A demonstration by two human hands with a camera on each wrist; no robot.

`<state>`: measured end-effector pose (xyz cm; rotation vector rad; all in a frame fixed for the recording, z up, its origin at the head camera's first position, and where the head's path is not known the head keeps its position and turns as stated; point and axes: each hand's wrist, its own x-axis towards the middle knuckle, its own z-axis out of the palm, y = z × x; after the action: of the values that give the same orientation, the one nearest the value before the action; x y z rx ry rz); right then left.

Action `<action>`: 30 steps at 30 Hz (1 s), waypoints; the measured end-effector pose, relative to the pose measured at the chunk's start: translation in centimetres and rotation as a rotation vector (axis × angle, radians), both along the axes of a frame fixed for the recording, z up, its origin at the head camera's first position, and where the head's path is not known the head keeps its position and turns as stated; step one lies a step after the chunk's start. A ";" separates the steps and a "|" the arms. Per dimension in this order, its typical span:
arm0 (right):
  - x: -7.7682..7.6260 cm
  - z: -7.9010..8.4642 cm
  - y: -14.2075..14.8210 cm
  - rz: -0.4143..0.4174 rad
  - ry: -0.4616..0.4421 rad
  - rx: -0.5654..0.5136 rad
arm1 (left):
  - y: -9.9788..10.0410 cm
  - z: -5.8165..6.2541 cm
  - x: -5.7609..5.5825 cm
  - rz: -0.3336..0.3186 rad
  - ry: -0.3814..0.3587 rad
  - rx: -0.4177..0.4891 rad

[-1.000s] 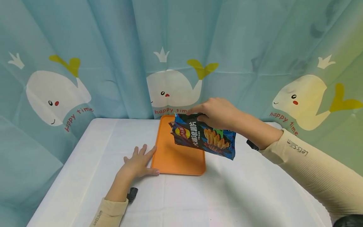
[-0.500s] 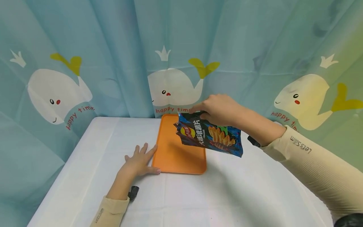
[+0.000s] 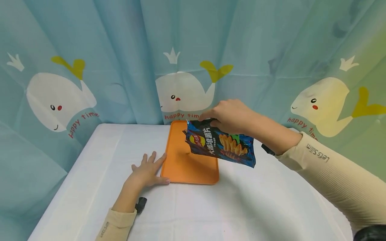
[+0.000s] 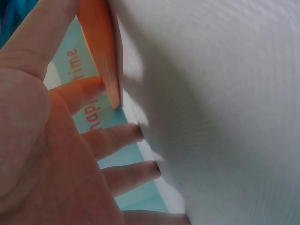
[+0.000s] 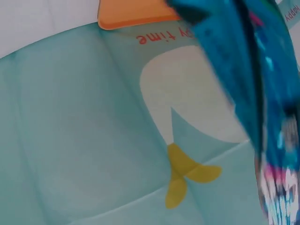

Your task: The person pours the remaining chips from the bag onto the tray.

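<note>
My right hand (image 3: 231, 116) pinches a blue and black potato chip bag (image 3: 217, 143) by its upper edge. The bag hangs tilted over the right part of an orange tray (image 3: 193, 174), its ragged end towards the left. In the right wrist view the bag's shiny side (image 5: 272, 89) fills the right; that hand is hidden there. A tiny dark speck (image 3: 189, 153) shows on the tray. My left hand (image 3: 146, 174) rests with spread fingers at the tray's left edge. Its thumb and one finger touch the orange rim (image 4: 101, 51) in the left wrist view.
The tray lies on a white-covered table (image 3: 187, 211), near its back edge. Behind it hangs a light blue curtain (image 3: 129, 67) with whale prints. A black strap (image 3: 140, 205) sits at the left wrist.
The bag and right hand shifted slightly right, then slightly back left, staying over the tray. A small dark speck now shows on the tray. My left hand keeps its place.
</note>
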<state>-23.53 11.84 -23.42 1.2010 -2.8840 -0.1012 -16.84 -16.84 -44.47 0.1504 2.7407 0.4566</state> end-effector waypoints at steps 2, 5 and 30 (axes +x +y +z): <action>0.1 0.1 0.0 -0.004 -0.001 0.011 | 0.0 0.0 -0.1 -0.003 0.006 -0.003; 0.1 0.3 0.1 -0.002 -0.005 0.016 | 0.0 0.1 -0.1 -0.008 0.009 -0.001; 0.8 1.6 0.3 -0.015 0.018 0.043 | -0.1 0.3 -0.1 -0.002 0.001 -0.004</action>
<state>-22.70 12.13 -21.84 1.1793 -2.8897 -0.1739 -16.95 -16.96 -44.20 0.1525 2.7419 0.4506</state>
